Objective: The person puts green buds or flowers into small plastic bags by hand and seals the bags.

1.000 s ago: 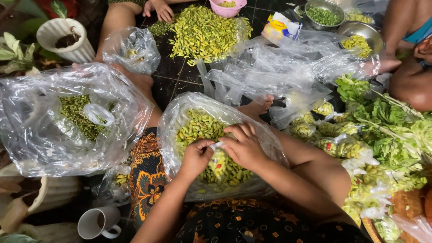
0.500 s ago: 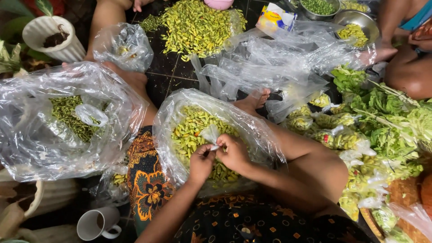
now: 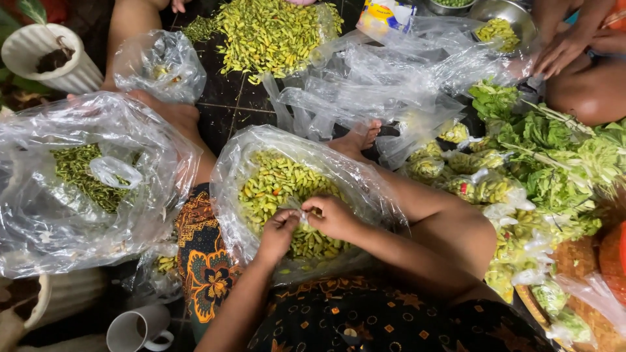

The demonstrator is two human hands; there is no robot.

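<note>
Head view: both hands (image 3: 306, 225) pinch small bag (image 3: 295, 210) above chillies (image 3: 280, 186)

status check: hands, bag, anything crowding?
Left hand and right hand pinch a small clear bag over the big bag of green chillies. Loose plastic bags lie beyond, apart.

Bright, sharp, glare on plastic

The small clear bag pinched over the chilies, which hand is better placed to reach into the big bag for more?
Probably the left hand: it sits lower, right over the green chilies in the big bag. The right hand seems to grip the small clear bag more fully.
</note>
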